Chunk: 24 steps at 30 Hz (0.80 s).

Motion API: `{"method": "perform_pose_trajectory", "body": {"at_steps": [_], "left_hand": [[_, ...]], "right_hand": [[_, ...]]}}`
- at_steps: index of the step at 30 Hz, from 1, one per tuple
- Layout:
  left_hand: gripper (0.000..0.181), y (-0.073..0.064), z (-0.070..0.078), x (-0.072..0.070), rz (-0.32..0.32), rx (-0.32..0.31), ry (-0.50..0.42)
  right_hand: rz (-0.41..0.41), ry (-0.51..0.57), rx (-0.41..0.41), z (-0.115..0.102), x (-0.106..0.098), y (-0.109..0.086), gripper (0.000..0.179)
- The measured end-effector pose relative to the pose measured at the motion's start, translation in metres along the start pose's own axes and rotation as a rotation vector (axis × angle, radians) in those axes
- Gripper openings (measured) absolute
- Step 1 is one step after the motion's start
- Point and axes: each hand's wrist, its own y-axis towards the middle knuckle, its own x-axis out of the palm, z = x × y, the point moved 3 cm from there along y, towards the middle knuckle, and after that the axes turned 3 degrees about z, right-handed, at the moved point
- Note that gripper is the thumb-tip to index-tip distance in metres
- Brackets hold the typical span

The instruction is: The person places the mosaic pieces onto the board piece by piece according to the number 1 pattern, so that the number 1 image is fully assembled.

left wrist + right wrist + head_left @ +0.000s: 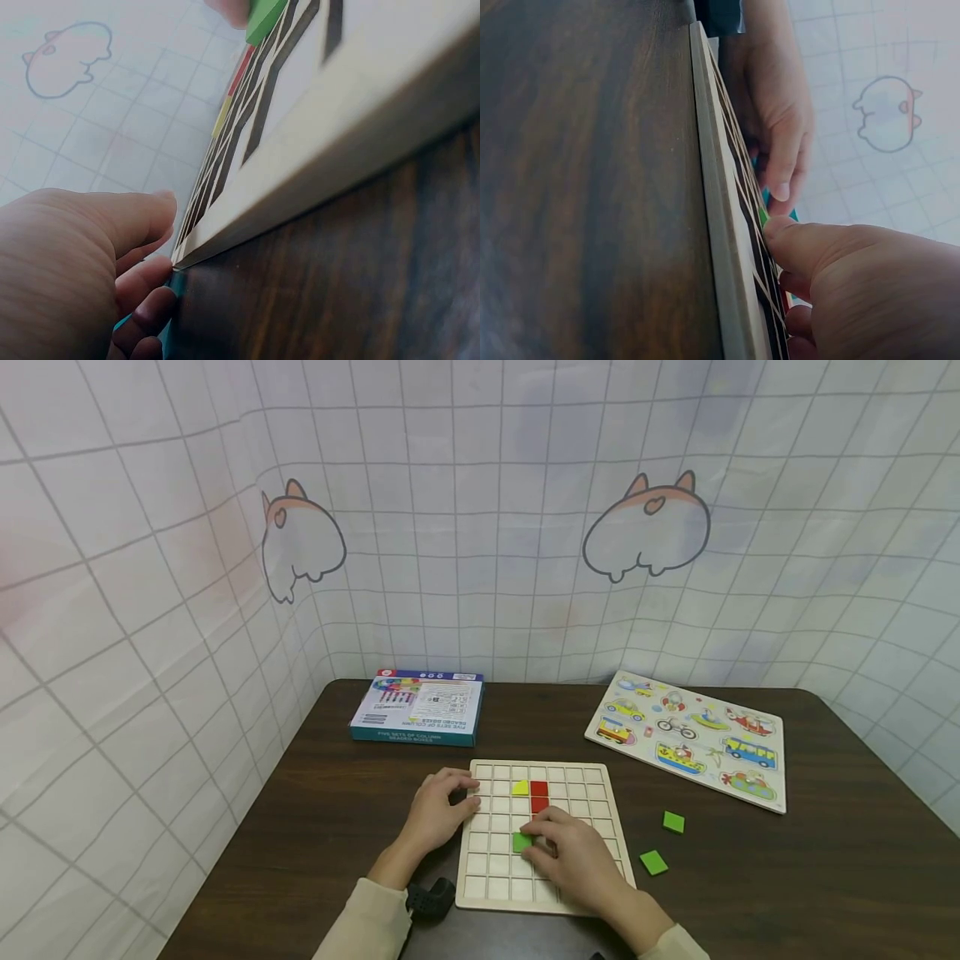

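Observation:
A wooden grid board (546, 907) lies flat on the dark table. My left hand (438, 810) touches its left edge with the thumb and fingertips. Over the board, my right hand (581, 856) pinches a green square tile (521, 842) between thumb and fingers; in the left wrist view this tile (264, 21) looks tilted against the grid. Farther up the grid sit a yellow piece (521, 789) with a slanted side and, to its right, two red squares (539, 796), one below the other. The right hand hides some cells behind it.
Two loose green tiles (654, 862) lie right of the board. A picture puzzle board (645, 745) with vehicles stands farther back on the right. At the back left lies a flat teal box (412, 737). A grid-patterned curtain (480, 527) hangs behind the table.

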Motion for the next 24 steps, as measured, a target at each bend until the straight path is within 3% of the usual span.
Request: {"method": "perform_pose_trajectory", "body": {"at_steps": [18,24], "left_hand": [[0.023,-0.0006,0.0027,-0.0021,0.014,0.012,0.0],[0.022,-0.0004,0.0025,-0.0016,0.012,0.007,-0.001]], "right_hand": [[0.002,0.027,-0.028,-0.0005,-0.0006,-0.0006,0.022],[0.006,0.078,0.02,0.0025,0.0009,-0.0005,0.022]]}}
